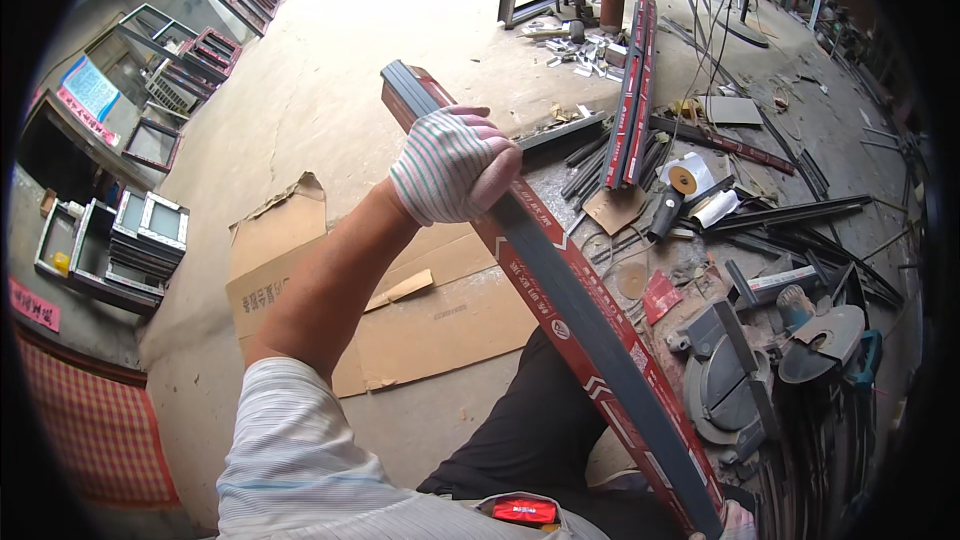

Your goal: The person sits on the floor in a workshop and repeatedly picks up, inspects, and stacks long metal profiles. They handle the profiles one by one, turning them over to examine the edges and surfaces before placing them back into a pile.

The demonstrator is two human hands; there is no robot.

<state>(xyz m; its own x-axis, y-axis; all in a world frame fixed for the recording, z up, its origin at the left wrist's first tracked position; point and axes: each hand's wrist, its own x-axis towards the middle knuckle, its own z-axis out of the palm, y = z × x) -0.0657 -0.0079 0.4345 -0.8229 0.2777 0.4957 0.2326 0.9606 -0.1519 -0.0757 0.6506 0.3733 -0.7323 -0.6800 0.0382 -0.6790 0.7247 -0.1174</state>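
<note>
Gripping long grey bar with red film, gloved left hand clamped near its upper end; right hand at lower end, grip unclear; cardboard on floor below

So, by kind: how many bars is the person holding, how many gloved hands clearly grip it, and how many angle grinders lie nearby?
Grey-and-red bar: 1
Left hand in striped glove, gripping: 1
Angle grinder: 1
Total: 3
</note>
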